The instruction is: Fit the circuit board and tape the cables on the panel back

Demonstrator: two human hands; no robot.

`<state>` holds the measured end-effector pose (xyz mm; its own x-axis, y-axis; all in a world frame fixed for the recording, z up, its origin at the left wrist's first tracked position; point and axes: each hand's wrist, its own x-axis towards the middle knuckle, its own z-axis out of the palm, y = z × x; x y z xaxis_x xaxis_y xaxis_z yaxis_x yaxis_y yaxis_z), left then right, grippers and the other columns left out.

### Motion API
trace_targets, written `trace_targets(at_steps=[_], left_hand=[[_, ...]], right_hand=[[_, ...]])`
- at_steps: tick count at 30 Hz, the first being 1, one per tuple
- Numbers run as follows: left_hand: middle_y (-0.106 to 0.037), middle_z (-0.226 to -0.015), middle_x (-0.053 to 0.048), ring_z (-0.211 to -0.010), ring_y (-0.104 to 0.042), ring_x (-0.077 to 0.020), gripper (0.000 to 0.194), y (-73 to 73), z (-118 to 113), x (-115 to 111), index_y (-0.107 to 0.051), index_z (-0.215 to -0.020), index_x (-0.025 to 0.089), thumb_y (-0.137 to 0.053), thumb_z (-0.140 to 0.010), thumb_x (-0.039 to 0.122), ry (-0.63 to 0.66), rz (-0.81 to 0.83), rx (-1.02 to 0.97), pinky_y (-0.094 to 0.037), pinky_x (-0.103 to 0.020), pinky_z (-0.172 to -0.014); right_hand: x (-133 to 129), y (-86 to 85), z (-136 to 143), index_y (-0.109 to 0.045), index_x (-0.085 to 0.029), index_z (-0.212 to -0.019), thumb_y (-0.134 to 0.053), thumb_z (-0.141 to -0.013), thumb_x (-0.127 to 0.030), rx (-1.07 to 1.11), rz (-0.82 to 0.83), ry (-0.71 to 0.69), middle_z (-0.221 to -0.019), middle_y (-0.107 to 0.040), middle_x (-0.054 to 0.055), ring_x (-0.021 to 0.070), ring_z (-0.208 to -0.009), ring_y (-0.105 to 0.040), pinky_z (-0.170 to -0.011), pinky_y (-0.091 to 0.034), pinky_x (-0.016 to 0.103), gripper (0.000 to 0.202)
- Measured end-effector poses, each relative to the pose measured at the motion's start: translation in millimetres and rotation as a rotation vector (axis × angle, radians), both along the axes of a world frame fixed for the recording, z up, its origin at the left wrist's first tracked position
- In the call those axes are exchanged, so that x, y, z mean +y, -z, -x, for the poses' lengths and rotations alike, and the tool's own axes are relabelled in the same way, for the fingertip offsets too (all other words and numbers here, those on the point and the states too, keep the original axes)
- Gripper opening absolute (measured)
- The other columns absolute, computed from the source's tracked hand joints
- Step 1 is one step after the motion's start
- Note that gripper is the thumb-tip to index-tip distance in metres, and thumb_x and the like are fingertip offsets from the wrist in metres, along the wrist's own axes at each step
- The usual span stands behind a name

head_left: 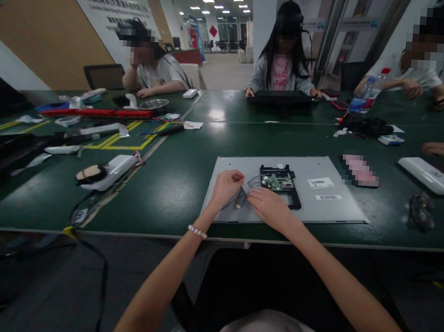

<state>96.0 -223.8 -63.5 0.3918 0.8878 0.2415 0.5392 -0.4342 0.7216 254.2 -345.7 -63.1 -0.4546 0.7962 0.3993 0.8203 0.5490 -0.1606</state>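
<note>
A flat grey metal display panel (340, 206) lies on the table in front of me. On it sits a black plastic frame (295, 196) with a green circuit board (277, 181), and grey cables (256, 182) run from the board's left side. My left hand (226, 187) is closed in a pinch at the upper end of a small pale grey strip (246, 188), over the panel's left part. Fingers of my right hand (270, 205) pinch near the strip's lower end. Whether it is tape or a flat piece of cable I cannot make out.
A pink phone (360, 170) and a white power bank-like case (428, 174) lie to the right. Bottles (362, 94) stand further back. Left are a white device (111, 171), cables and a red strip (97, 112). Across the table a person (283, 64) holds a dark panel (284, 97).
</note>
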Motion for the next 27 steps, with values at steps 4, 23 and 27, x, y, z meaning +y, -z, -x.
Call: trace_targets(at_steps=[4, 23, 27], left_hand=[[-0.069, -0.093, -0.005, -0.082, -0.065, -0.017, 0.022, -4.3, -3, -7, -0.067, -0.094, 0.015, -0.057, -0.075, 0.009, -0.008, -0.083, 0.106, -0.052, -0.03, -0.082], [-0.063, -0.117, -0.01, -0.111, -0.059, -0.0227, 0.027, -3.0, 6, -46, -0.06, -0.112, 0.017, -0.053, -0.086, 0.013, 0.052, -0.187, 0.324, -0.047, -0.039, -0.101], [-0.062, -0.126, -0.012, -0.118, -0.057, -0.0241, 0.03, 4.2, 5, -50, -0.06, -0.118, 0.014, -0.054, -0.088, 0.015, -0.006, -0.178, 0.33, -0.044, -0.041, -0.105]], right_hand=[[-4, 3.0, 3, -0.067, -0.011, -0.115, -0.047, -0.092, -0.009, 0.035, 0.019, 0.02, -0.122, -0.068, 0.013, 0.02, -0.114, -0.062, -0.108, -0.041, 0.036, 0.03], [-14, 3.8, 12, -0.057, -0.006, -0.13, -0.05, -0.093, -0.028, 0.115, 0.117, 0.066, -0.135, -0.059, 0.016, 0.0246, -0.127, -0.053, -0.112, -0.037, 0.04, 0.043], [-27, 1.7, 13, -0.044, -0.005, -0.141, -0.052, -0.092, -0.04, 0.102, 0.181, 0.074, -0.15, -0.042, 0.017, 0.0268, -0.139, -0.037, -0.116, -0.032, 0.044, 0.061]])
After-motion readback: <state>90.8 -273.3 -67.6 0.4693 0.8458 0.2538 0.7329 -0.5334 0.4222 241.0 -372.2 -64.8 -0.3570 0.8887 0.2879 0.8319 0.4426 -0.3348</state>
